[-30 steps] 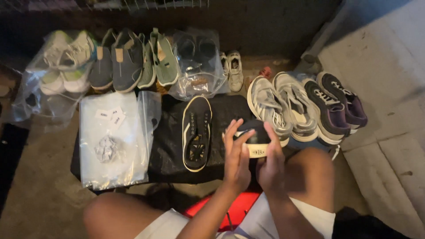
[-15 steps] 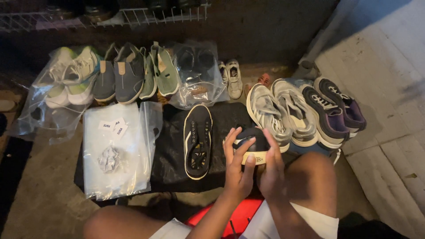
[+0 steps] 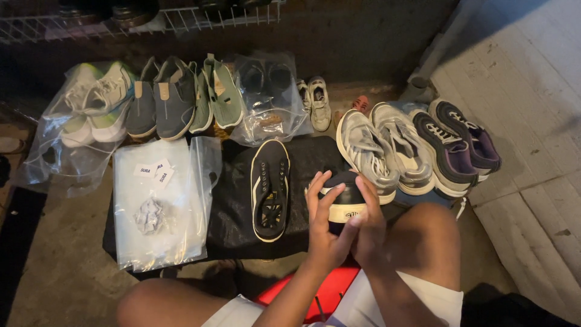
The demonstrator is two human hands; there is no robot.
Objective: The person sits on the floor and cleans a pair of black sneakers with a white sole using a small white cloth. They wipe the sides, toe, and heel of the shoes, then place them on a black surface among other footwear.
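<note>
Two hands: left hand point(image 3: 325, 233) and right hand point(image 3: 367, 233) still clasp the black shoe point(image 3: 345, 197), now raised slightly.
Clear bag point(image 3: 158, 203): crumpled paper point(image 3: 149, 215) inside.

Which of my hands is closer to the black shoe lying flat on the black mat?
Left. Your left hand sits just right of the black shoe on the mat, with a small gap. Your right hand is farther right, behind the other shoe you hold in both hands.
</note>
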